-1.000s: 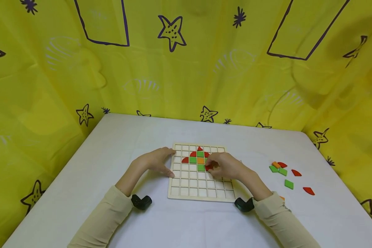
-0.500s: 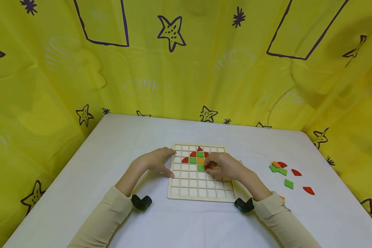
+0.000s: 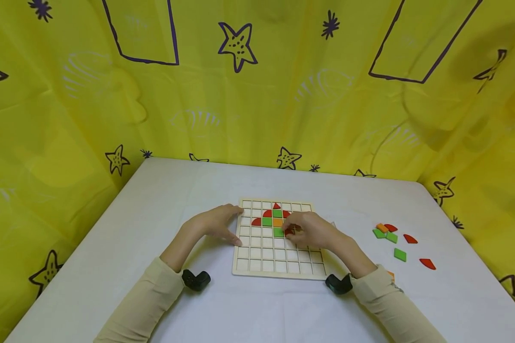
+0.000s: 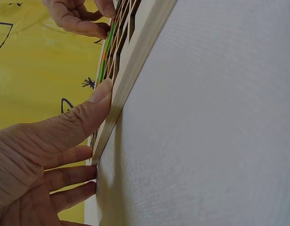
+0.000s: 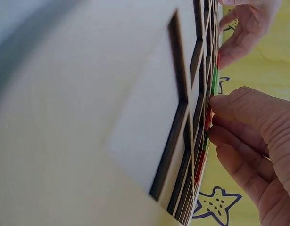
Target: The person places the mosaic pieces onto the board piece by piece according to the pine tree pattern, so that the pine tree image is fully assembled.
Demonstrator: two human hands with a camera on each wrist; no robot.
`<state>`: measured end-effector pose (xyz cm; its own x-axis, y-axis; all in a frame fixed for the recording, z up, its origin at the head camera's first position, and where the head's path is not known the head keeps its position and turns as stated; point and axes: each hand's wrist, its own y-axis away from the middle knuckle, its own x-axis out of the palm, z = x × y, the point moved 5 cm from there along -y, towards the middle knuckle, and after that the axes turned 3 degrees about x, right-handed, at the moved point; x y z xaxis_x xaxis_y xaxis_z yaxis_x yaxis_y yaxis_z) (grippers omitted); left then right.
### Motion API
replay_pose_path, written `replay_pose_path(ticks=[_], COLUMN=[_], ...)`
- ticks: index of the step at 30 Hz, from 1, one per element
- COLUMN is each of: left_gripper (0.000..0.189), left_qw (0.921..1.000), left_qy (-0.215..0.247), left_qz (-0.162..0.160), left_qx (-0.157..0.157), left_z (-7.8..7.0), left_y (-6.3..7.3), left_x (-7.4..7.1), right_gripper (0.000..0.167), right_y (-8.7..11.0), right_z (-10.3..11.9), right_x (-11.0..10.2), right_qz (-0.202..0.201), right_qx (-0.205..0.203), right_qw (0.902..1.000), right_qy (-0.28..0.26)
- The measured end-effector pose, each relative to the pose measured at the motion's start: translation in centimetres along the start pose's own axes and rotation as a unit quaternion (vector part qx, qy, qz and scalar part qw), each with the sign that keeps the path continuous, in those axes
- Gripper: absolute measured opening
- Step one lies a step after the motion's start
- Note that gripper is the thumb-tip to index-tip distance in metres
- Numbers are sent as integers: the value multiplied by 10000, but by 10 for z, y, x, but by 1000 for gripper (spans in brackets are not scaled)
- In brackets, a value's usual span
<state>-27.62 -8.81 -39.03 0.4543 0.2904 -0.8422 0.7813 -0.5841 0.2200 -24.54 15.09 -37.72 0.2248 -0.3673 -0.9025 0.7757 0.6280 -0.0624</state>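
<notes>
A wooden grid board (image 3: pixel 280 275) lies flat on the white table. Orange, green and red tiles fill some of its upper cells, among them a red triangle (image 3: pixel 276 206) and an orange square (image 3: pixel 278 222). My left hand (image 3: pixel 216 223) touches the board's left edge; the left wrist view has its thumb (image 4: pixel 100 96) on the rim and the other fingers fairly straight. Over the middle cells, my right hand (image 3: pixel 311 228) pinches a red tile (image 5: pixel 208 117) between thumb and fingers, down at the grid. Most of this tile is hidden, so its shape is unclear.
Loose tiles lie right of the board: several red rounded wedges (image 3: pixel 427 264), green diamonds (image 3: pixel 400 255) and an orange tile (image 3: pixel 382 227). Another orange tile (image 3: pixel 391 274) peeks out by the right sleeve. A yellow patterned curtain (image 3: pixel 257 105) surrounds the table.
The right hand's fingertips have shifted very slightly left on the grid with the red tile. The left hand stays at the board's edge.
</notes>
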Motion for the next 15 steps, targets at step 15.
replay_pose_path(ticks=[15], left_gripper=[96], left_qw=[10000], left_qy=[-26], left_qz=[-25], left_qx=[82], left_z=[-2], left_y=[1], left_x=[0], right_gripper=[16], right_y=[36], right_z=[-16], right_x=[-20], right_qz=[-397], right_qx=[346], right_qw=[9985], right_qy=[126])
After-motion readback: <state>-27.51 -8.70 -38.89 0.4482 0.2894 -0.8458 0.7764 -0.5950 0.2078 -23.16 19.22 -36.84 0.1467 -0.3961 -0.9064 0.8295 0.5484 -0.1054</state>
